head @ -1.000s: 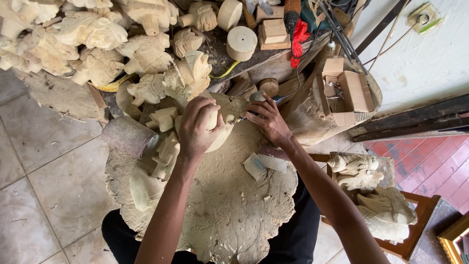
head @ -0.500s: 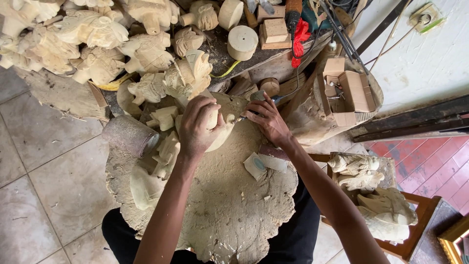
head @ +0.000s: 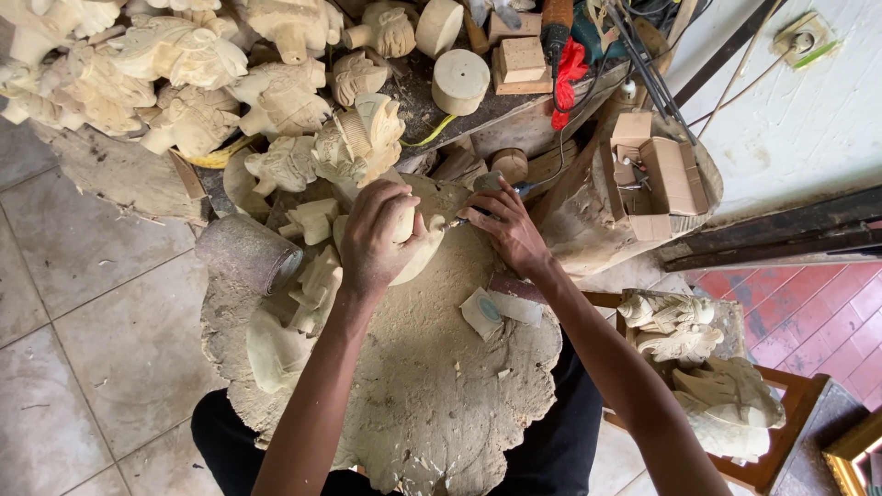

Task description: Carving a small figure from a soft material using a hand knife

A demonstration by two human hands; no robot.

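Dusty slab worktop (head: pixel 441 395), carvings heaped behind. Left hand (head: pixel 377 241) grip clenched round pale wooden carving (head: pixel 418 243); right hand (head: pixel 510 230) grip pinching rotary tool (head: pixel 478 216) against it.

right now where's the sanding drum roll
In the head view the grey sanding drum roll lies at the left edge of the dusty work slab, just left of the left hand.

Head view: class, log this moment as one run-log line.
left hand: grips pale wooden carving | right hand: holds small rotary tool, tip at carving | support: dusty wooden slab | nearby: sandpaper roll
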